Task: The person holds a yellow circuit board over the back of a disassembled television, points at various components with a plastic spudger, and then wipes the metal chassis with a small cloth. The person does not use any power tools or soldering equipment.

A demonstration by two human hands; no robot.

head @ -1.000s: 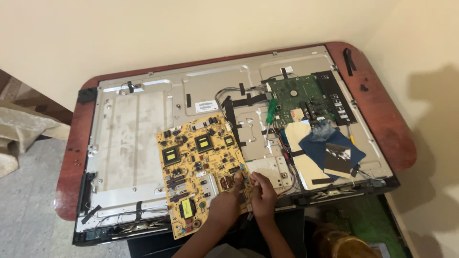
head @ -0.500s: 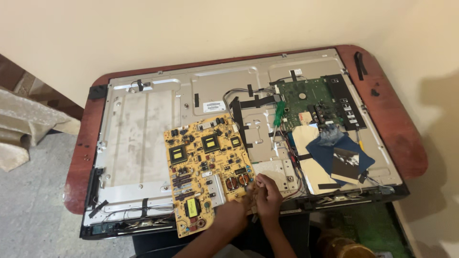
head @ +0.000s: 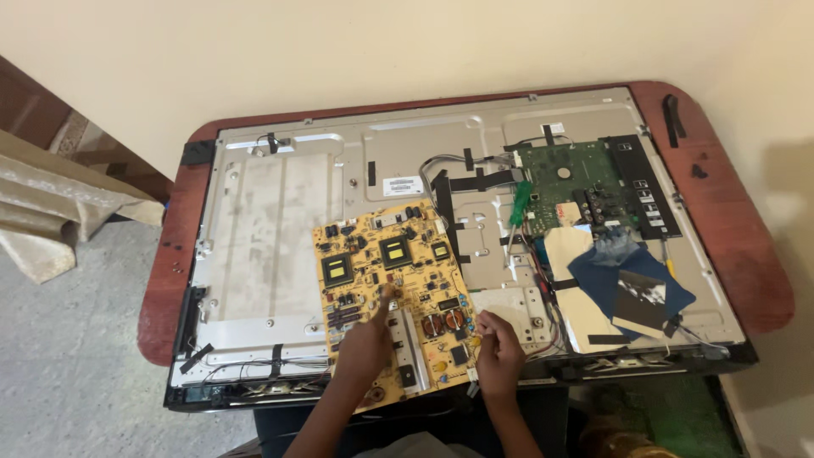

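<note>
So a yellow rectangular circuit board [head: 393, 297] studded with black transformers and copper coils is laid flat on the bare grey metal back panel [head: 271, 246] of an opened flat-screen set, near the middle of the panel's near edge, probably so both sides can be got at without lifting it. Its long axis is run from the near edge toward the far edge, tilted a little, with the far short end pointed toward the far-left. The left hand [head: 366, 343] is rested on the board with the index finger stretched out onto the parts, the other fingers loosely curled. The right hand [head: 498, 354] is set at the board's near-right corner, fingers bunched as if pinching something small; what exactly can't be made out. A green circuit board [head: 570, 182] is mounted by the panel's far-right corner, and everything is carried by a reddish-brown wooden table [head: 729, 229].
</note>
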